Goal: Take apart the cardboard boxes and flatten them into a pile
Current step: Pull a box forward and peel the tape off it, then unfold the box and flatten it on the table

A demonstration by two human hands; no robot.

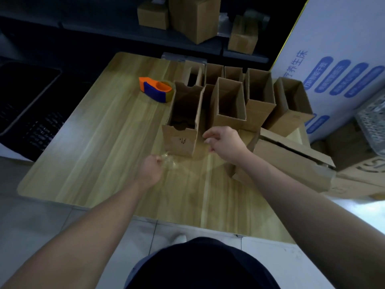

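Observation:
Several open-topped cardboard boxes stand upright at the back right of the wooden table [100, 147]. The nearest box [181, 130] is tall, with torn notched flaps. My left hand [150, 171] is closed around a crumpled strip of clear tape [169, 161], just in front of that box's lower left corner. My right hand [224, 142] hovers beside the box's right side with fingers loosely curled and nothing in them. Another open box [229, 103] stands right behind my right hand. Flattened cardboard [291, 157] lies at the table's right edge.
An orange and blue tape dispenser [156, 89] lies on the table left of the boxes. A black crate [25, 105] sits on the floor to the left. A large white printed carton [343, 49] stands at the right. More boxes [193, 15] rest on a dark shelf behind.

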